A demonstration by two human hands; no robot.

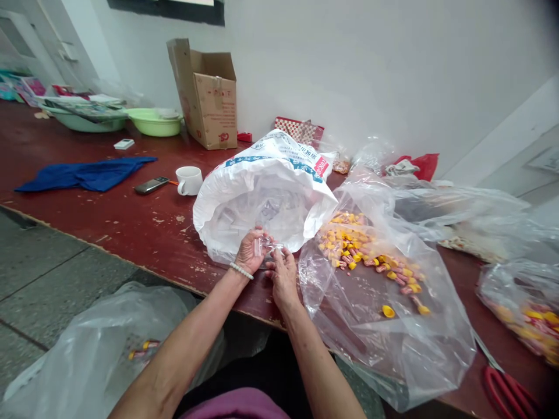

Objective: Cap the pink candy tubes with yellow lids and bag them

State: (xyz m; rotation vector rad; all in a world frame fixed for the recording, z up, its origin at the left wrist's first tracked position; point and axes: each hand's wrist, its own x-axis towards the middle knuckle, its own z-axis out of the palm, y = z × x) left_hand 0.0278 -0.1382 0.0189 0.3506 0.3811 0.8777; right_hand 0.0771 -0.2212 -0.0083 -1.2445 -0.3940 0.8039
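At the mouth of a white woven sack [205, 215], both hands meet over the table's front edge. My left hand [248, 256], with a beaded bracelet on its wrist, is closed around a small clear plastic tube [258, 247]. My right hand [283, 274] pinches another clear plastic piece [276, 247] close beside it; its exact shape is hard to make out. Inside the sack lie more clear plastic pieces [271, 206]. To the right, a clear plastic bag [349, 326] holds many small pink pieces with yellow caps [353, 238].
Red scissors [509, 390] lie at the right front. A white mug [189, 181], a phone [151, 185] and a blue cloth [87, 174] are left of the sack. Behind stand a cardboard box [216, 105] and a green basin [155, 125]. Another plastic bag [87, 349] hangs below the table edge.
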